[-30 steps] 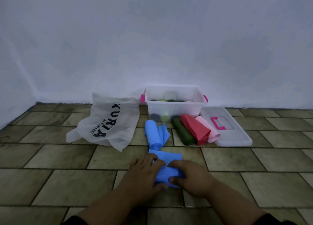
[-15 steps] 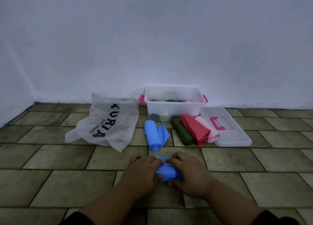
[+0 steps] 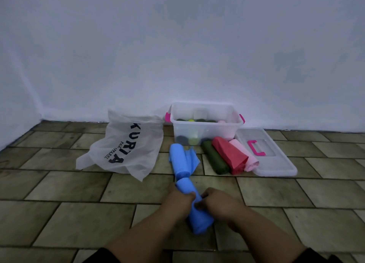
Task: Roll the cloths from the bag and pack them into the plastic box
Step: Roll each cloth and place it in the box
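Blue cloth (image 3: 199, 222), half-flat a second ago, now sits fully rolled at lower centre; left hand (image 3: 177, 201) and right hand (image 3: 216, 204) grip it, seemingly ready to pack.

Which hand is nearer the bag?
Left. The left hand grips the blue roll on the side facing the bag; the right hand holds it from the far side.

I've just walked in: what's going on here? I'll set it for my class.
A person's left hand and right hand both grip a rolled blue cloth. A second blue roll, a green roll, a red roll and a pink roll lie in front of the open plastic box, which holds some rolls. Its lid lies to the right, the bag to the left.
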A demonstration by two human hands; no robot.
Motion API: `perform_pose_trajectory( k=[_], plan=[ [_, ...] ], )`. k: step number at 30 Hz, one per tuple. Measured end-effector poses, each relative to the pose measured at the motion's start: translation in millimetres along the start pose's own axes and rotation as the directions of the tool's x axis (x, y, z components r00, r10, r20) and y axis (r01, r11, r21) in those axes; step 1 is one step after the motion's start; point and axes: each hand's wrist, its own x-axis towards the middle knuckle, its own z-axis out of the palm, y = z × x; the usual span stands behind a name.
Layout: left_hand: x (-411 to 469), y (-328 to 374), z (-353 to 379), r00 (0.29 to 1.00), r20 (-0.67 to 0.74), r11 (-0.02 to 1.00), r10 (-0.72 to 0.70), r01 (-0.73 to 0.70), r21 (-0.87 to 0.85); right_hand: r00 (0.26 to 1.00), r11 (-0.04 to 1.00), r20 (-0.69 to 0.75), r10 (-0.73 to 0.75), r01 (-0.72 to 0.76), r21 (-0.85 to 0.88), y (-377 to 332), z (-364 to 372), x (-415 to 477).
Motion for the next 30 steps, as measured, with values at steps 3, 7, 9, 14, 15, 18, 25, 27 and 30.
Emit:
perform_pose_trajectory(
  k=[3, 7, 9, 14, 15, 18, 25, 27, 30],
  plan=[
    [2.6, -3.9, 4.9, 0.998, -0.050, 0.995, 0.034, -0.038, -0.087, 0.997, 0.964, 0.080, 0.006, -0.027, 0.265, 2.5, 8.3, -5.6],
    [12.7, -11.5, 4.9, 0.993, -0.053, 0.963, 0.108, -0.117, -0.244, 0.999, 0.846, 0.037, 0.029, -0.044, 0.531, 5.5, 9.6, -6.6],
    [19.2, -7.8, 4.6, 0.992, -0.029, 0.945, 0.123, -0.126, -0.302, 0.996, 0.685, 0.090, 0.019, -0.078, 0.724, 7.9, 4.6, -1.4],
    [47.4, 24.9, 2.3, 0.971, -0.008, 0.968, 0.238, -0.238, -0.073, 0.977, 0.532, 0.177, -0.116, -0.090, 0.842, 5.5, -24.0, 12.5],
    [57.3, 35.5, -2.1, 0.955, -0.023, 0.954, 0.297, -0.296, 0.042, 0.977, 0.531, 0.176, -0.117, -0.088, 0.843, 4.3, -35.4, 16.5],
    [95.0, 74.8, -25.1, 0.871, -0.183, 0.870, 0.457, -0.394, 0.298, 0.990, 0.539, 0.113, -0.079, -0.053, 0.841, -1.0, -78.6, 35.3],
    [182.4, 140.7, -58.9, 0.931, -0.189, 0.798, 0.312, -0.149, 0.584, 0.990, 0.538, -0.141, -0.005, 0.121, 0.834, -49.6, -189.7, 116.3],
    [195.9, 141.7, -57.5, 0.946, -0.145, 0.809, 0.290, -0.161, 0.566, 0.975, 0.570, -0.220, 0.031, 0.164, 0.805, -66.2, -203.1, 150.6],
    [205.0, 135.3, -54.0, 0.949, -0.116, 0.799, 0.293, -0.176, 0.575, 0.986, 0.738, -0.159, 0.058, 0.065, 0.671, -89.5, -193.5, 198.3]
  ],
)
